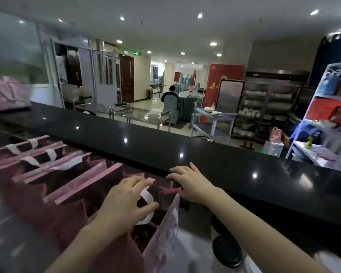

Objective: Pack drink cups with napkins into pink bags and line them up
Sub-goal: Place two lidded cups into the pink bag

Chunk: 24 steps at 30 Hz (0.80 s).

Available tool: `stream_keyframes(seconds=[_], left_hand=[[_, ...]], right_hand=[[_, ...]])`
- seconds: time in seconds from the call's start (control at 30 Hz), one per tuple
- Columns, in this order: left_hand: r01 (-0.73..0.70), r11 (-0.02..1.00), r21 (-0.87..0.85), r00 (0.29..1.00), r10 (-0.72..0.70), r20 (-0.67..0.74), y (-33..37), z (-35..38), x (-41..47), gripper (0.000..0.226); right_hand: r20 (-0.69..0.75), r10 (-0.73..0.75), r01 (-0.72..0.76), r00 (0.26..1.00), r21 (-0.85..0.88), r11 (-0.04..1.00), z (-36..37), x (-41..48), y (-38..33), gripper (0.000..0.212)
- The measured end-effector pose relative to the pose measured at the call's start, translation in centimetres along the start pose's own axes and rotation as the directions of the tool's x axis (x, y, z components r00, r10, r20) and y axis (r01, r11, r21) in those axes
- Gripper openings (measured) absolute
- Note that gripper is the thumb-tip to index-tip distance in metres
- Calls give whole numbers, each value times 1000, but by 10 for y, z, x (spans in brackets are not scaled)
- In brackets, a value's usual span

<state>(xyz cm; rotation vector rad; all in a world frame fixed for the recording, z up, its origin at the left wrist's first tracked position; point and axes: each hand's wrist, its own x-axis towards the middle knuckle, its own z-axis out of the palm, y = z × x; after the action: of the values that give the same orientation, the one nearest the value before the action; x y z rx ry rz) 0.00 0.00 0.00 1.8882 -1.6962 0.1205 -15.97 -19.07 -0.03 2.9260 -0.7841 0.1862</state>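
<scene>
- The left hand [124, 200] rests over the nearest pink bag [165, 233], grip open and fingers spread, apparently steadying its mouth.
- The right hand [189, 184], grip also open, presses the bag's far rim against the counter [224, 164] ledge, likely squaring it with the row of bags [47, 166] to the left.
- Dark-lidded cups [226, 251] stand just beside it.

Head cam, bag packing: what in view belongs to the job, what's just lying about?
Job: nearest pink bag, left hand and right hand at its mouth; row of pink bags to its left; dark-lidded cups to its right.
Lying about: serving trolley, shelf rack, red banner.
</scene>
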Motion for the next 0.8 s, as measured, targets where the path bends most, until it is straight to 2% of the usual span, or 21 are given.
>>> stream_keyframes(seconds=[0.07, 0.17, 0.3, 0.57, 0.8], left_hand=[[14, 1000, -7, 998, -14, 61, -2, 11, -23, 61], [31, 997, 70, 988, -42, 149, -2, 31, -61, 64], [19, 992, 124, 985, -40, 167, -9, 48, -83, 54], [-80, 996, 49, 986, 71, 150, -22, 68, -67, 27], [-203, 979, -6, 963, 201, 181, -18, 87, -20, 25]], right_hand=[[110, -55, 62, 992, -57, 996, 9, 7, -11, 60], [178, -91, 115, 980, -126, 985, 26, 6, -19, 52], [106, -138, 156, 985, -181, 971, 44, -1, -16, 31], [29, -9, 11, 1000, -47, 999, 46, -45, 16, 20], [-4, 187, -187, 982, -11, 982, 47, -89, 51, 19]])
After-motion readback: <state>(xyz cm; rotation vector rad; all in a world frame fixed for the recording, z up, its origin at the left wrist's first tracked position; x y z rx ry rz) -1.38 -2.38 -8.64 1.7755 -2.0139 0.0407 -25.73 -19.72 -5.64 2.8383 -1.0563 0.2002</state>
